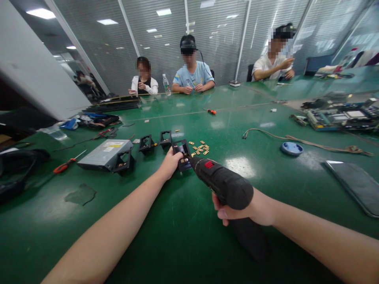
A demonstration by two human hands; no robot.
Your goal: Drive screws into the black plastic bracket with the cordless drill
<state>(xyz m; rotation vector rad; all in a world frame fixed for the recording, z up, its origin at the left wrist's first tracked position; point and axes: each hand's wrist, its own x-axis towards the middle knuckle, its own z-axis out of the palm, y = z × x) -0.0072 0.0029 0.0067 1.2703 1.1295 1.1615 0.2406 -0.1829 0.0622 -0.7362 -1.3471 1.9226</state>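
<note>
My right hand [227,211] is wrapped round the grip of a black cordless drill [222,179] with a red switch on top. The drill's nose points away and to the left, at a black plastic housing [185,163] that has small brass-coloured parts in it. Whether the bit touches the housing I cannot tell. My left hand [171,161] grips that housing by its left side, thumb on top. Just beyond it, several small brass plates [200,148] lie loose on the green table [166,244]. Similar black housings [145,143] stand to the left.
A grey metal drive [103,154] and an orange-handled screwdriver [63,166] lie on the left. To the right are a blue round tin [291,148], a thin cable [310,142], a phone-like slab [355,185] and circuit boards [346,116]. Several people sit across the table.
</note>
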